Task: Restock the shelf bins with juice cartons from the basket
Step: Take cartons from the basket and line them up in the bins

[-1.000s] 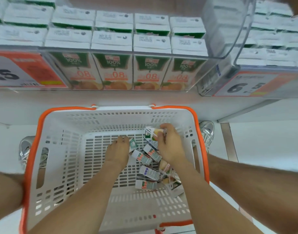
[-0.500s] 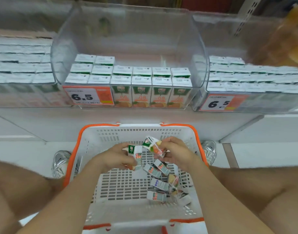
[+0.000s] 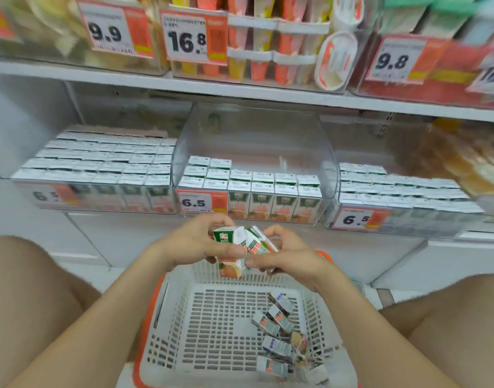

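Note:
My left hand (image 3: 194, 243) grips an upright juice carton (image 3: 227, 254) with a green top and orange fruit print. My right hand (image 3: 286, 254) holds a second, tilted carton (image 3: 258, 242) pressed against the first. Both hang above the far rim of the white basket (image 3: 212, 326) with the orange rim. Several more cartons (image 3: 279, 331) lie loose in the basket's right side. Straight ahead, the middle clear shelf bin (image 3: 254, 141) is partly filled with rows of the same cartons (image 3: 264, 189), with open room at its back.
Fuller carton bins stand to the left (image 3: 100, 163) and right (image 3: 394, 189) of the middle one, each with a 6.5 price tag. The upper shelf (image 3: 240, 91) overhangs the bins and carries snack tubs. My knees flank the basket.
Both hands lifted out of the basket, each taking a carton, and brought them together above its far rim. The view tilted up from the basket to the shelves.

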